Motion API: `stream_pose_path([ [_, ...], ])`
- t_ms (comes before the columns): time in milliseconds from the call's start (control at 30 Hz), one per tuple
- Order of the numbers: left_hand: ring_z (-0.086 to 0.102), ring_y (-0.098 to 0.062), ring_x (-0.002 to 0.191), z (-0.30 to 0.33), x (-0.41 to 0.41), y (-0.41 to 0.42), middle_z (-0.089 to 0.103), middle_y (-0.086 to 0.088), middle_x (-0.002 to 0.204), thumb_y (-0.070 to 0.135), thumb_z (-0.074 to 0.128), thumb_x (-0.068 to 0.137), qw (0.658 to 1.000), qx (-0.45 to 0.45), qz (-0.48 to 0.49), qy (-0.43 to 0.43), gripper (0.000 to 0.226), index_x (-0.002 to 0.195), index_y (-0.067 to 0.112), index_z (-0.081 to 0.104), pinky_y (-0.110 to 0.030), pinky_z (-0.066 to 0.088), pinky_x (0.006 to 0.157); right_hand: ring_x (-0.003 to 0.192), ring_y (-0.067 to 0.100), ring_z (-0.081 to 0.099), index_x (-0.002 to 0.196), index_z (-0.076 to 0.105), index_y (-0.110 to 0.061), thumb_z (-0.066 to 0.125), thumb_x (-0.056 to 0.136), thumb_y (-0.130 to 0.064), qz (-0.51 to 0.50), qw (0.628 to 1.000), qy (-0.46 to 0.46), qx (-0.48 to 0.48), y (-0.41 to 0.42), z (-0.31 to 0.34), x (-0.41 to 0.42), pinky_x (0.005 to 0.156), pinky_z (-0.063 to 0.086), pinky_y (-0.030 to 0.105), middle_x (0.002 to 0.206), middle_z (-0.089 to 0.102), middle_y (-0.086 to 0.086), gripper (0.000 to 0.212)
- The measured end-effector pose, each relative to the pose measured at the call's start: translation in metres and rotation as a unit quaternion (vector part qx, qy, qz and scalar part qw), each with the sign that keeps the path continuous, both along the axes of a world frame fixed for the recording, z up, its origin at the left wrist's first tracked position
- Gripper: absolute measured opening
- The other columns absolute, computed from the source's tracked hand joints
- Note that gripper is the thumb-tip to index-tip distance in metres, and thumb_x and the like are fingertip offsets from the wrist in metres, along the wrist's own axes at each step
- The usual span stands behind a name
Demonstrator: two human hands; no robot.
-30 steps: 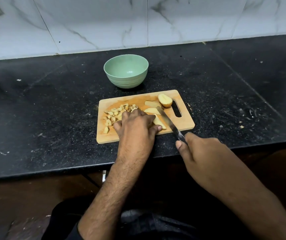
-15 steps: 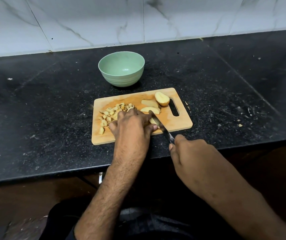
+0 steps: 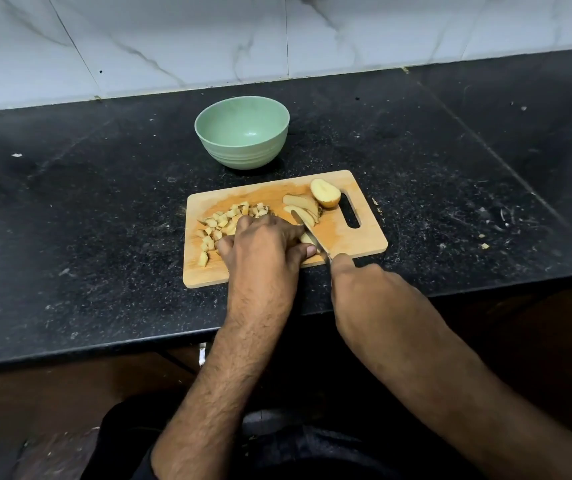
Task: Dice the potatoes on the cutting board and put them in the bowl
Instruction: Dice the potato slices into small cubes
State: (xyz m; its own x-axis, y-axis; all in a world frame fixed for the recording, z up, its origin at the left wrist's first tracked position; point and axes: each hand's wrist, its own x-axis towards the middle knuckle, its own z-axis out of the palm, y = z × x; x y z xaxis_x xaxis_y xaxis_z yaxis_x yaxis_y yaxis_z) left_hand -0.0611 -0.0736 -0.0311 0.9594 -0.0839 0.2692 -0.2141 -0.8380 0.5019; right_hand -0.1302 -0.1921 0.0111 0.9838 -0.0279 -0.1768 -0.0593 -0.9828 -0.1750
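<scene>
Fingers: left hand (image 3: 264,247) curled down over a potato piece (image 3: 307,238) at the board's near-middle, thumb tucked alongside; right hand (image 3: 367,289) clenched round the knife (image 3: 309,233) handle, index finger laid fwd along the top.
Knife: blade runs from the right hand up and left, edge down on the piece just right of the left knuckles; tip reaches toward the slices beyond.
Potatoes: diced cubes (image 3: 229,220) heaped on the board's left part, touching the left hand's far side; two or three long slices (image 3: 300,206) lie right of centre; one uncut half (image 3: 325,192) sits at the far right corner, beside the handle slot.
Board: wooden cutting board (image 3: 364,237) on the black tabletop (image 3: 87,220), long side running left-right, near the front edge.
Bowl: green bowl (image 3: 243,155) stands just beyond the board's far edge, holds nothing visible.
Key relation: piece being cut lies between both hands, long axis approx. left-right, blade crossing it; left hand is nearer the dice and the bowl, right hand nearer the slices and half.
Stage (est.): mid-dicing; slices and half yet to cut, no transfer to bowl yet.
Risk (est.): blade v. close to left fingertips.
</scene>
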Motion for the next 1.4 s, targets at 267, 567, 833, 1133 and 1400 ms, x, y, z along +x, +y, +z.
stream_pose_path([
  [267,0.040,-0.005,0.107,-0.011,-0.002,0.002,0.068,0.016,0.112,0.045,0.074,0.082,0.998,-0.038,0.010,-0.040,0.030,0.109,0.031,0.075,-0.030,0.013,0.082,0.060,0.012,0.044,0.099,0.025,-0.025,0.029,0.107,-0.019,-0.010,1.000,0.012,0.011,-0.015,-0.003,-0.041,0.050,0.029,0.026,0.073,0.041,-0.006,0.011],
  [567,0.039,-0.003,0.107,-0.019,-0.003,0.004,0.067,0.018,0.107,0.049,0.074,0.079,0.996,-0.069,0.011,-0.059,0.031,0.103,0.029,0.077,-0.030,0.015,0.083,0.059,0.008,0.043,0.093,0.027,-0.030,0.023,0.108,-0.038,-0.012,0.999,0.036,0.030,-0.027,0.011,-0.055,0.049,0.031,0.025,0.075,0.048,-0.004,0.018],
  [833,0.038,-0.011,0.111,-0.017,-0.010,0.002,0.065,0.014,0.111,0.071,0.060,0.080,0.997,-0.031,0.008,-0.073,0.060,0.124,0.030,0.067,-0.034,0.016,0.085,0.054,0.007,0.049,0.083,0.035,-0.027,0.030,0.104,-0.042,-0.040,0.997,-0.043,0.060,-0.038,0.004,-0.039,0.050,0.036,0.024,0.067,0.053,-0.004,0.027],
  [1133,0.037,-0.022,0.123,-0.011,-0.017,-0.026,0.055,0.004,0.131,0.065,0.062,0.081,0.997,0.006,0.052,-0.057,0.082,0.143,0.019,0.036,-0.042,0.022,0.098,0.058,0.007,0.051,0.081,0.041,-0.024,0.035,0.104,-0.042,-0.033,0.996,-0.025,0.075,-0.049,0.003,-0.036,0.051,0.034,0.021,0.068,0.055,-0.003,0.029],
  [1400,0.035,-0.006,0.117,-0.006,-0.011,0.003,0.060,0.024,0.114,0.050,0.071,0.085,0.999,-0.049,-0.003,0.002,0.055,0.134,0.035,0.051,-0.032,0.016,0.090,0.056,0.015,0.055,0.090,0.044,-0.026,0.028,0.104,-0.042,-0.017,0.993,-0.043,0.108,-0.027,0.004,-0.028,0.063,0.056,0.037,0.076,0.059,0.000,0.027],
])
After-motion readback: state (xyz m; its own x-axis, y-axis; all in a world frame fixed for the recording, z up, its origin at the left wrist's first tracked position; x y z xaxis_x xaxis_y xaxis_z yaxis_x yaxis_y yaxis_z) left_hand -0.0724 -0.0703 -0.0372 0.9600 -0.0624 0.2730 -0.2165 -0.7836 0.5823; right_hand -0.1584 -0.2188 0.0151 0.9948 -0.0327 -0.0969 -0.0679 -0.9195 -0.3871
